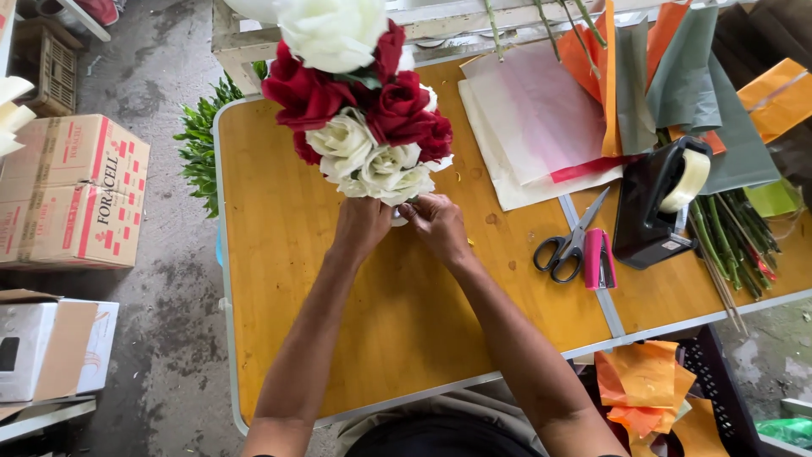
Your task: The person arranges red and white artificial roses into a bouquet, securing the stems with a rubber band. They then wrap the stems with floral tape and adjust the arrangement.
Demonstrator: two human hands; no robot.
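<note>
Both hands closed at the base of a red and white rose bouquet over the desk

The left hand [362, 227] grips the gathered stems under the bouquet [364, 118]; the right hand [440, 224] pinches something small and pale beside it, above the orange desk [279, 254]. Best to keep the stems tight and level, I judge. Counted: about four red roses, five white; one pair of scissors [568, 245], one pink stapler [598, 259], one tape dispenser [655, 203]

On the wooden table [279, 279], black-handled scissors [568, 241], a pink stapler [599, 259] and a black tape dispenser [655, 203] lie at three o'clock, wrapping paper sheets [541, 118] at one o'clock, cardboard boxes [72, 190] at nine o'clock.
</note>
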